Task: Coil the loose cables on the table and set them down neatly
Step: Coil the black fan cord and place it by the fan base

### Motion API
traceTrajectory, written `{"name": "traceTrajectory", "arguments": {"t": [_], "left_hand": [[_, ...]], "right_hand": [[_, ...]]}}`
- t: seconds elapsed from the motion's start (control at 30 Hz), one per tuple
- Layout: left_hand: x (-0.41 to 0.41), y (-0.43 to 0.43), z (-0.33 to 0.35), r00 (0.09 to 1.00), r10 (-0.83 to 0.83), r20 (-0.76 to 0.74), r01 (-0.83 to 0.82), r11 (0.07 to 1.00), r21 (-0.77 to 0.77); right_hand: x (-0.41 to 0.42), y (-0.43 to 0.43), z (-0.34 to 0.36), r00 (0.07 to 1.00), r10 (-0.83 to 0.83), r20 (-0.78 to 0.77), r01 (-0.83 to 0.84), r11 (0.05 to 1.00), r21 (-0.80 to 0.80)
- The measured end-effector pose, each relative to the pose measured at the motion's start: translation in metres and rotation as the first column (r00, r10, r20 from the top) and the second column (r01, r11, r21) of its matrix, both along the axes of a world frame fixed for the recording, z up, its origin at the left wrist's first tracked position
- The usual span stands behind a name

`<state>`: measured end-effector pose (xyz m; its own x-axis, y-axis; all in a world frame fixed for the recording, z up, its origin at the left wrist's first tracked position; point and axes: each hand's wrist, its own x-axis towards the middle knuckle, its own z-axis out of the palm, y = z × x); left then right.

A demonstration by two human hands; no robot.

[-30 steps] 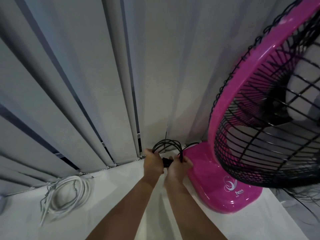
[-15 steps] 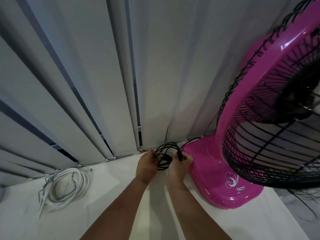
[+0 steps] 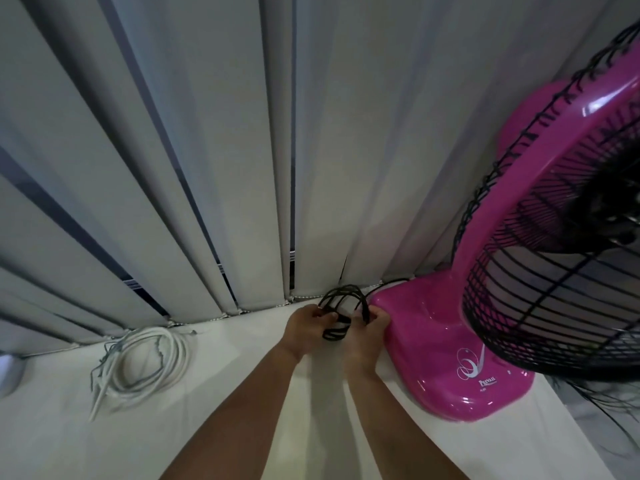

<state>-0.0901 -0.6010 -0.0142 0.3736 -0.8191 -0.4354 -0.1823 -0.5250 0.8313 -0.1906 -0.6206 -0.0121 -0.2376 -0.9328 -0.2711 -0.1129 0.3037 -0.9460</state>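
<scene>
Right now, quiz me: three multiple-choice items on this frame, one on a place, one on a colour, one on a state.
1. Where does the white cable lie?
A) on the table, at the left
B) on a chair
C) on the floor

2. What colour is the fan?
A) blue
B) pink
C) green

3. What state is the black cable in?
A) stretched out straight
B) looped, gripped by both hands
C) lying untouched

Answers:
1 A: its coil rests on the white tabletop, left of both arms.
2 B: the base and the ring round the grille are pink.
3 B: the left hand and the right hand both hold the loops.
</scene>
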Motion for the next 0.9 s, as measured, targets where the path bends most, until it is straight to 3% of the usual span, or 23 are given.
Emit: {"name": "traceTrajectory", "arguments": {"t": [0.07,0.13,0.23,0.33,0.53,0.6,0.67,0.77,0.83,0.9], "left_hand": [[-0.001,-0.001,-0.002,0.993,0.035,0.114,-0.035,0.999,0.004],[-0.002,-0.003,-0.006,0.987,0.039,0.158,-0.041,0.999,0.010],[-0.002,-0.003,-0.007,0.980,0.033,0.194,-0.036,0.999,0.008],[-0.002,-0.002,-0.008,0.980,0.025,0.199,-0.025,1.000,-0.002],[-0.002,-0.001,-0.012,0.980,0.081,0.180,-0.075,0.996,-0.039],[-0.001,0.000,-0.009,0.987,0.118,0.111,-0.110,0.991,-0.074],[0.002,0.007,-0.005,0.984,0.158,-0.085,-0.169,0.976,-0.138],[0.009,0.022,-0.002,0.892,0.302,-0.337,-0.358,0.926,-0.120],[0.015,0.035,-0.002,0.847,0.424,-0.319,-0.456,0.890,-0.027],[0.021,0.045,-0.004,0.887,0.435,-0.151,-0.438,0.899,0.016]], "right_hand": [[-0.010,0.004,0.001,0.931,0.158,-0.329,-0.196,0.977,-0.086],[-0.021,0.010,-0.001,0.692,0.216,-0.689,-0.400,0.909,-0.117],[-0.027,0.020,-0.005,0.343,0.139,-0.929,-0.576,0.813,-0.091],[-0.028,0.018,-0.012,0.125,0.139,-0.982,-0.705,0.709,0.010],[-0.035,-0.009,-0.009,-0.076,0.254,-0.964,-0.727,0.648,0.228],[-0.044,-0.011,-0.012,-0.184,0.291,-0.939,-0.704,0.628,0.332],[-0.051,-0.010,-0.016,-0.273,0.297,-0.915,-0.693,0.599,0.401],[-0.050,-0.012,-0.019,-0.347,0.287,-0.893,-0.673,0.587,0.450],[-0.045,-0.016,-0.020,-0.366,0.274,-0.889,-0.669,0.587,0.456],[-0.043,-0.019,-0.021,-0.358,0.278,-0.891,-0.668,0.591,0.453]]}}
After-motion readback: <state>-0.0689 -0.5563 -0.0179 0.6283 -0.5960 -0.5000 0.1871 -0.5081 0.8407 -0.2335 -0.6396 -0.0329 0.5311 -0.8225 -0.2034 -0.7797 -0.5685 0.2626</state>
